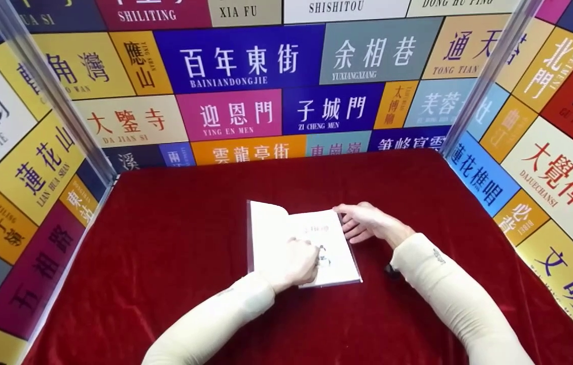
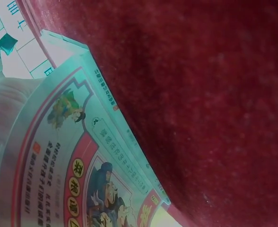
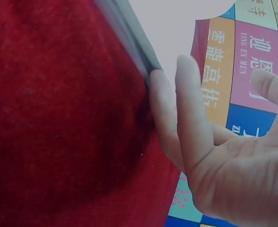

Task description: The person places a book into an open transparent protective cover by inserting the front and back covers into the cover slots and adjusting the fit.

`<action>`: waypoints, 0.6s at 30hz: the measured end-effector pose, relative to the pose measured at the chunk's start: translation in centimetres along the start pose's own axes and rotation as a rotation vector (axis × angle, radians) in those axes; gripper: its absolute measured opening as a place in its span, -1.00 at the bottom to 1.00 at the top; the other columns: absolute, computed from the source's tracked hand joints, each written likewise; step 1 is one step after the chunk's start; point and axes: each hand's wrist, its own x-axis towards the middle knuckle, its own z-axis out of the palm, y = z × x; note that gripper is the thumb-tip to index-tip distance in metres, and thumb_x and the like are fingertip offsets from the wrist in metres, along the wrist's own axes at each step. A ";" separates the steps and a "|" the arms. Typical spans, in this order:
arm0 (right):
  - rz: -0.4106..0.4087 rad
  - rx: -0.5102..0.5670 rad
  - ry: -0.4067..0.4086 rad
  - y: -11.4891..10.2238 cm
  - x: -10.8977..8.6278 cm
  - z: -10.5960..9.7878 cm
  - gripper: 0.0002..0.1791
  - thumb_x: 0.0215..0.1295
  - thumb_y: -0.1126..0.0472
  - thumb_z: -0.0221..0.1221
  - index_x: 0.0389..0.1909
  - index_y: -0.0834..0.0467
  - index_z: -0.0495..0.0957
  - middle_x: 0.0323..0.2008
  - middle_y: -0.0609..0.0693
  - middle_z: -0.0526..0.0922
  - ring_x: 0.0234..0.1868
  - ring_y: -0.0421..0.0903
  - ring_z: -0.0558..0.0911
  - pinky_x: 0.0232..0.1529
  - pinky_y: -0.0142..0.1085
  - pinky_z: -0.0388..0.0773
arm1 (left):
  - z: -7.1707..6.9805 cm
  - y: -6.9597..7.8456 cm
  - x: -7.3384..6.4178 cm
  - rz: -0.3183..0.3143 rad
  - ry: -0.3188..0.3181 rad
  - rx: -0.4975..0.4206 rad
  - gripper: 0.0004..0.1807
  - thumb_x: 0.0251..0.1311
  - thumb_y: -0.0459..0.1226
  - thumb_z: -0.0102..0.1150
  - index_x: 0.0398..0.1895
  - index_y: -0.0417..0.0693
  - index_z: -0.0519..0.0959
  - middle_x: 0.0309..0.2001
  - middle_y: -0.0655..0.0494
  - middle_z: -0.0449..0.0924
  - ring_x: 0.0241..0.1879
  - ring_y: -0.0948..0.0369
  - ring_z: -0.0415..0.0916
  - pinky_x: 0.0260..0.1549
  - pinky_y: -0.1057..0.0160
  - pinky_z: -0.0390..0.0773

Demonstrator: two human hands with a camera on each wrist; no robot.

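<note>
An open book (image 1: pixel 334 271) lies on the red cloth in the head view, its right page bearing a small coloured picture. Its left cover and pages stand partly raised; the left wrist view catches the illustrated outer cover (image 2: pixel 58 156). My left hand (image 1: pixel 299 261) rests over the inner pages near the fold, its fingers bent and their tips hidden. At the book's upper right corner is my right hand (image 1: pixel 372 223), one fingertip touching the edge. In the right wrist view its fingers (image 3: pixel 191 109) are fairly straight, with the thumb held apart.
Dark red velvet cloth (image 1: pixel 175 243) covers the table. Panels with street-name signs (image 1: pixel 241 58) stand at the back and both sides. Clear posts (image 1: pixel 489 76) rise at the back corners. A small black object (image 1: pixel 391 271) shows under the right wrist.
</note>
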 end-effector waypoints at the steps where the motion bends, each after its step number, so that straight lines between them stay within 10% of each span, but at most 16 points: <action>1: 0.002 0.007 -0.001 0.0 0.1 0.0 -0.07 0.52 -0.31 0.23 0.46 0.45 0.48 0.31 0.38 0.74 0.01 0.07 0.88 -0.06 -0.18 0.88 | 0.0 0.0 0.0 -0.002 -0.005 -0.003 -0.91 0.19 -0.14 0.38 -0.38 0.12 0.65 -0.40 0.14 0.73 -0.38 0.11 0.73 -0.16 0.07 0.75; 18: -0.025 0.043 0.031 0.2 0.5 0.2 -0.33 0.55 -0.18 0.23 0.29 0.34 0.60 -0.02 0.09 0.76 -0.28 -0.10 0.82 -0.33 -0.36 0.78 | 0.0 -0.5 0.1 0.001 -0.029 -0.042 -0.87 0.17 -0.18 0.38 -0.45 0.13 0.60 -0.47 0.18 0.68 -0.47 0.14 0.60 -0.25 0.09 0.69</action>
